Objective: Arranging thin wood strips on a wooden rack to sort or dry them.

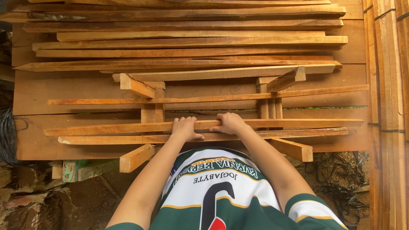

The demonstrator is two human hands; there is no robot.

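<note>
Raw orange-brown timber everywhere, and both hands are gripping one long thin wooden slat (128, 127) that is lying crosswise over a pair of wooden trestle supports (151, 113). The left hand (185, 128) is clamping the slat near its middle, fingers curling over the far edge and thumb pressing along the near side. The right hand (230, 123) is closing on the same slat just beside the left, knuckles up, fingers wrapped over the top. The two hands are sitting close together but not touching.

Judging by its look, this slat is going to be light yet whippy: long, narrow and rough-sawn, so it will likely sag at the ends when held only at the centre, and the edges look splintery. Hands set wider apart along its length would probably steady it better.

Relative to the slat, a second slat (298, 133) is lying just on the near side, touching or almost touching it, and a third slat (324, 91) is resting on the far side, well apart. Beyond that, a stack of similar slats (191, 42) is piling up across broad planks (64, 91). Off past the slat's right end, upright bundled boards (385, 85) are standing.
</note>
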